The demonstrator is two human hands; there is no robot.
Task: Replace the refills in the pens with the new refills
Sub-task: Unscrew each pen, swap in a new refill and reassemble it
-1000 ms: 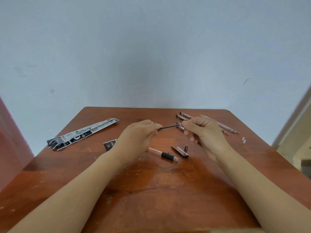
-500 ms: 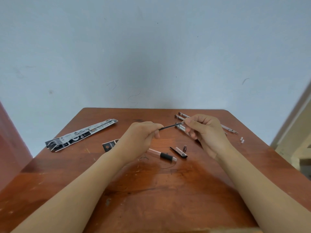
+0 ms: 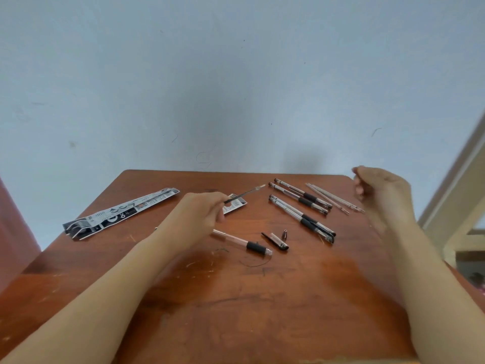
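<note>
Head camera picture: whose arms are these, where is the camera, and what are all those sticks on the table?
There is no machine here: these are a person's two arms. The camera sits on the person's head and looks down, so you see what they see. The left hand pinches a thin dark refill, the ink tube that goes inside a pen. The right hand is lifted near the table's far right, fingers curled; it is too blurry to tell whether it holds anything. On the table lie a long packet, an opened barrel, a cap, a small tip, three pens and some loose refills.
</note>
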